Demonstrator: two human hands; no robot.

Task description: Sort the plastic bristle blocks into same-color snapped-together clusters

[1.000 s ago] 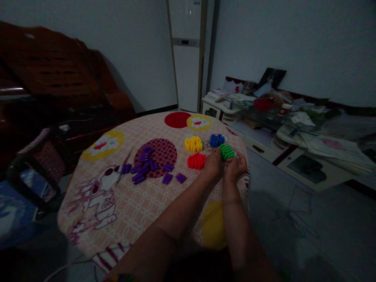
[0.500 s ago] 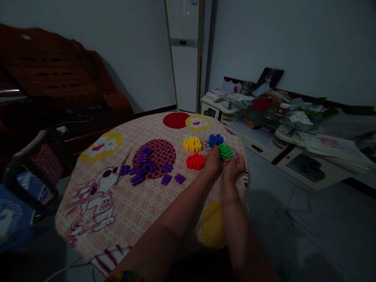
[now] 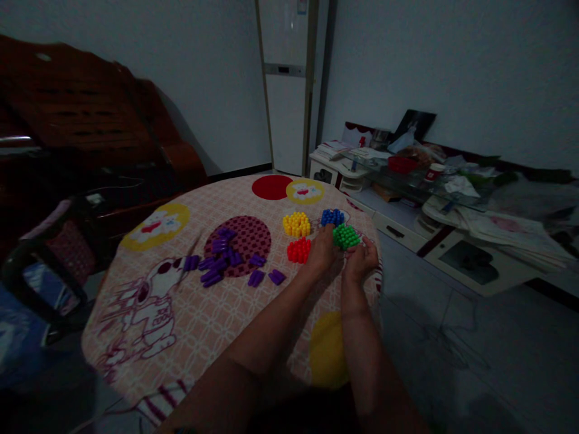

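Observation:
Both my hands are at a green cluster of knobbly plastic pieces (image 3: pixel 346 237) at the right side of the table. My left hand (image 3: pixel 322 248) is closed at the cluster's left edge, its fingertips partly hidden. My right hand (image 3: pixel 363 256) pinches the lower right edge with thumb and fingers. Just behind the green cluster sits a blue knobbly cluster (image 3: pixel 332 217). A red cluster (image 3: pixel 298 249) lies left of my left hand, partly covered by it. Behind the red one stands a yellow cluster (image 3: pixel 297 224).
Several loose purple pieces (image 3: pixel 220 260) are scattered over the table's left middle. A patterned cloth (image 3: pixel 217 325) covers the round table. A wooden bench (image 3: pixel 90 120) stands at the left, a cluttered low cabinet (image 3: pixel 398 211) at the right, and a tall white unit (image 3: pixel 287 120) behind.
My left hand has shifted slightly left and covers more of the red cluster. The green cluster has turned a little and moved slightly left. My right hand stays nearly in place.

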